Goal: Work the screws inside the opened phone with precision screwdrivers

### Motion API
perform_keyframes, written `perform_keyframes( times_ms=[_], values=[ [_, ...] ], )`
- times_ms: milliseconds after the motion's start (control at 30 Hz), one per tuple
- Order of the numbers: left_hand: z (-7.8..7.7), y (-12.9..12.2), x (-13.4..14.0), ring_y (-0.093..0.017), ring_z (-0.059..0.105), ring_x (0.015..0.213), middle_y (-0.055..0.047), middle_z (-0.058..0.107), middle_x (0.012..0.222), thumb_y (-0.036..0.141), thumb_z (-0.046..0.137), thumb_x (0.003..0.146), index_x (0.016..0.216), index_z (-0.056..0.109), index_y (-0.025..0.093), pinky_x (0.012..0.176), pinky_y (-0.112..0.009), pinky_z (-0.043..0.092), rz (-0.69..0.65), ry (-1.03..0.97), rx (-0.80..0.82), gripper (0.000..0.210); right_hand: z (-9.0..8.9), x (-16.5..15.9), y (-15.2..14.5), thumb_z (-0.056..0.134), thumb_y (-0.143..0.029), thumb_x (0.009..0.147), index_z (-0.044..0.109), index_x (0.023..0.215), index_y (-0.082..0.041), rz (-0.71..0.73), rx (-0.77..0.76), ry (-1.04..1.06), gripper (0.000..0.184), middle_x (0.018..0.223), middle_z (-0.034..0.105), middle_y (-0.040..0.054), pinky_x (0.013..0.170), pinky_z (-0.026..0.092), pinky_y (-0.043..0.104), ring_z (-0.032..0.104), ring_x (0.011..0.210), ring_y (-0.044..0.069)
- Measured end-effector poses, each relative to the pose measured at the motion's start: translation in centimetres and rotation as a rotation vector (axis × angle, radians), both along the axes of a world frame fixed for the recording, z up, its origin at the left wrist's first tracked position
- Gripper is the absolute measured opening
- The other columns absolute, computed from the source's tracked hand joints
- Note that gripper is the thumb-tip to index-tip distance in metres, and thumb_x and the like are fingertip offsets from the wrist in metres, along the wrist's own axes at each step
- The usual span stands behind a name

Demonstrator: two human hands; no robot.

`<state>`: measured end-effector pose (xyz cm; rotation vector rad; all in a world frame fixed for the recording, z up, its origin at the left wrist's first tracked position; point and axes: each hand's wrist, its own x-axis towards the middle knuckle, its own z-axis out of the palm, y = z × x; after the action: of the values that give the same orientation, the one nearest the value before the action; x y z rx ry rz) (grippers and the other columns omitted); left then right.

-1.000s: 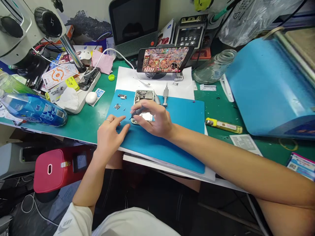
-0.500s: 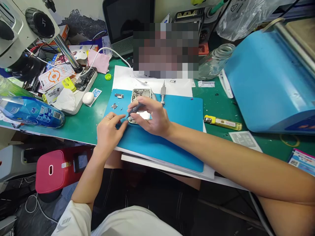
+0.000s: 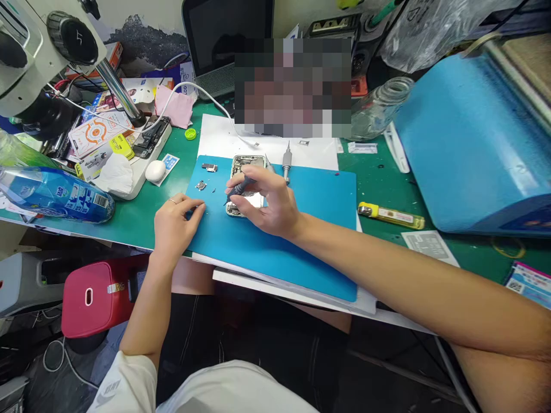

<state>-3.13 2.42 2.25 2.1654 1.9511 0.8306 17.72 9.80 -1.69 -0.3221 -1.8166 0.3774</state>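
My right hand is wrapped round a dark grey screwdriver, its tip pointing down and left at the edge of an opened phone. Part of the phone is hidden by that hand. Left of the phone, my left hand rests at the edge of the blue mat with thumb and forefinger pressed together; anything between them is too small to make out. Small metal phone parts lie on the mat, one a bracket and another a module. Behind the phone lies another grey screwdriver.
A blue bottle, a white earbud case and a microscope stand left. To the right are a yellow cutter knife, a glass jar and a big blue machine. A white cable arches behind the mat.
My left hand has moved left, away from the screwdriver tip and the phone, to the mat's left edge. My right hand stays over the phone with the screwdriver.
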Motion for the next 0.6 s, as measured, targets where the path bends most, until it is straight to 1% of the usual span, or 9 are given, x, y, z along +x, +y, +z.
perform_keyframes(
  times_ms=[133, 233, 333, 467, 600],
  values=[
    [-0.3, 0.3, -1.2, -0.014, 0.060, 0.074, -0.002, 0.071, 0.090, 0.029, 0.069, 0.098, 0.101, 0.084, 0.022, 0.073, -0.029, 0.047, -0.021, 0.001, -0.029, 0.017, -0.1, -0.2, 0.2, 0.061, -0.023, 0.104, 0.035, 0.153, -0.030, 0.010, 0.007, 0.037, 0.055, 0.123, 0.072, 0.0076, 0.078, 0.071, 0.028, 0.076, 0.105, 0.016],
    [-0.6, 0.3, -1.4, -0.015, 0.061, 0.077, -0.002, 0.070, 0.091, 0.030, 0.069, 0.097, 0.105, 0.084, 0.022, 0.073, -0.029, 0.048, -0.032, -0.031, -0.038, 0.019, -0.2, -0.3, 0.2, 0.061, -0.020, 0.103, 0.035, 0.154, -0.031, 0.025, -0.001, 0.063, 0.059, 0.130, 0.070, 0.0084, 0.081, 0.071, 0.030, 0.076, 0.106, 0.017],
    [-0.7, 0.1, -1.6, -0.016, 0.064, 0.084, -0.003, 0.070, 0.094, 0.030, 0.070, 0.096, 0.109, 0.084, 0.023, 0.073, -0.028, 0.049, -0.043, -0.086, -0.065, 0.020, -0.2, -0.2, 0.2, 0.061, -0.017, 0.102, 0.035, 0.155, -0.032, 0.051, -0.007, 0.078, 0.061, 0.134, 0.069, 0.0083, 0.084, 0.071, 0.032, 0.076, 0.107, 0.017],
    [-0.7, -0.1, -1.8, -0.017, 0.065, 0.090, -0.003, 0.070, 0.097, 0.029, 0.069, 0.096, 0.111, 0.083, 0.023, 0.074, -0.029, 0.050, -0.042, -0.114, -0.083, 0.022, -0.2, -0.1, 0.2, 0.059, -0.022, 0.104, 0.034, 0.155, -0.033, 0.047, -0.038, 0.034, 0.058, 0.133, 0.069, 0.0081, 0.084, 0.072, 0.034, 0.076, 0.109, 0.018],
    [-0.7, -0.2, -1.8, -0.016, 0.063, 0.084, -0.002, 0.071, 0.096, 0.028, 0.068, 0.097, 0.115, 0.081, 0.022, 0.074, -0.029, 0.050, -0.029, -0.117, -0.077, 0.024, -0.2, -0.1, 0.3, 0.058, -0.024, 0.105, 0.033, 0.154, -0.033, 0.018, -0.038, 0.008, 0.056, 0.128, 0.069, 0.0083, 0.079, 0.072, 0.033, 0.076, 0.106, 0.018]
  ],
)
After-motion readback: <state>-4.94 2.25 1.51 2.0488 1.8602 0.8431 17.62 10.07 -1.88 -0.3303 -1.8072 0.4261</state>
